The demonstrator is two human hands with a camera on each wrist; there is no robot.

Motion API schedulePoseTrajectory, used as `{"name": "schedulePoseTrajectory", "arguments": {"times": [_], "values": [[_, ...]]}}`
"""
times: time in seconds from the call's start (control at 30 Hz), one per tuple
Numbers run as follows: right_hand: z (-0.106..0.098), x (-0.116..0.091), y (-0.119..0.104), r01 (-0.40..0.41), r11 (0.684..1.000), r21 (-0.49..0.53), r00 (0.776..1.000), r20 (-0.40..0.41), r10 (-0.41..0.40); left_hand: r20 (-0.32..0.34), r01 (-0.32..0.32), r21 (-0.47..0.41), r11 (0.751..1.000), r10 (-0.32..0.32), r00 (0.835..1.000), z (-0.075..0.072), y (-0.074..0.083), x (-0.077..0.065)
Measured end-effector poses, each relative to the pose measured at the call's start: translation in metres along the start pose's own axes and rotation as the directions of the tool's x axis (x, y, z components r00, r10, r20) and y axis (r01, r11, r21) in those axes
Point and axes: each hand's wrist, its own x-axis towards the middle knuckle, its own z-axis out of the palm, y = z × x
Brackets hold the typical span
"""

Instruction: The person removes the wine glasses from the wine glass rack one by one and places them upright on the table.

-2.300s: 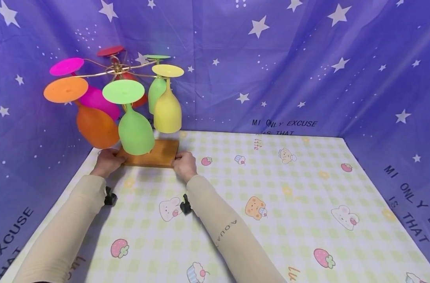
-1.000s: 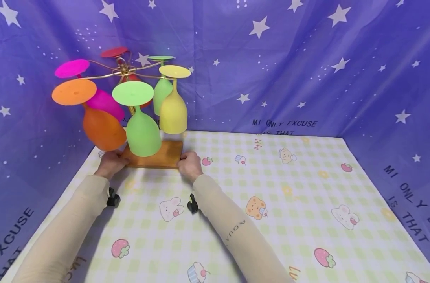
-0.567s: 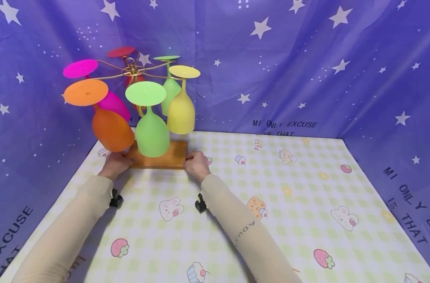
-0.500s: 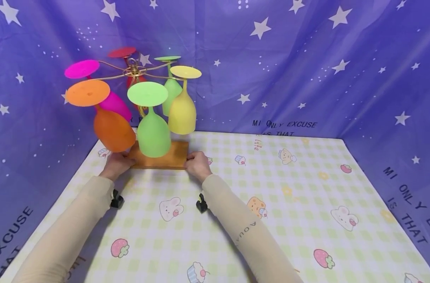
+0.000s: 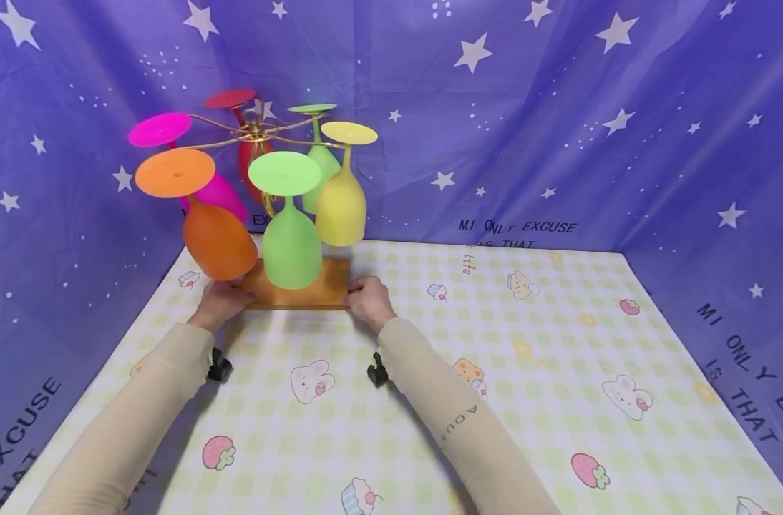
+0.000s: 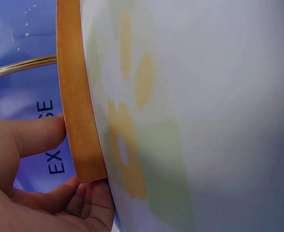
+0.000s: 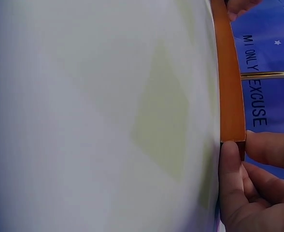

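A wine glass rack with a gold metal frame (image 5: pixel 255 131) on a wooden base (image 5: pixel 336 285) stands upright at the back left. Several coloured goblets hang upside down from it, among them an orange goblet (image 5: pixel 219 239), a light green goblet (image 5: pixel 293 247) and a yellow goblet (image 5: pixel 341 207). My left hand (image 5: pixel 220 304) grips the base's left end. The right hand (image 5: pixel 370 300) pinches the opposite end. In the left wrist view a thumb lies over the base (image 6: pixel 79 106), with fingertips at its end. Whether the base touches the cloth I cannot tell.
A checked tablecloth (image 5: pixel 533 415) with printed cartoon figures covers the table. Purple star-patterned curtain (image 5: pixel 417 129) hangs close behind the rack and along both sides. Each sleeve has a black wrist device (image 5: pixel 378 368).
The rack has moved to the right and slightly nearer, with both hands still holding its base. The goblets have travelled along with it.
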Motion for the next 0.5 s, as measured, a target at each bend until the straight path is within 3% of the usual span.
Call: {"name": "schedulePoseTrajectory", "arguments": {"times": [0.27,0.5], "values": [[-0.0055,0.0001,0.0032,0.011,1.0,0.014,1.0,0.014,-0.011,0.027,0.014,-0.013,1.0,-0.013,1.0,0.0031,0.0045,-0.0017],[-0.007,0.0017,0.0062,0.011,0.999,0.033,1.0,0.022,-0.012,0.024,-0.01,-0.031,0.999,0.011,1.0,0.0053,0.006,-0.002]]}}
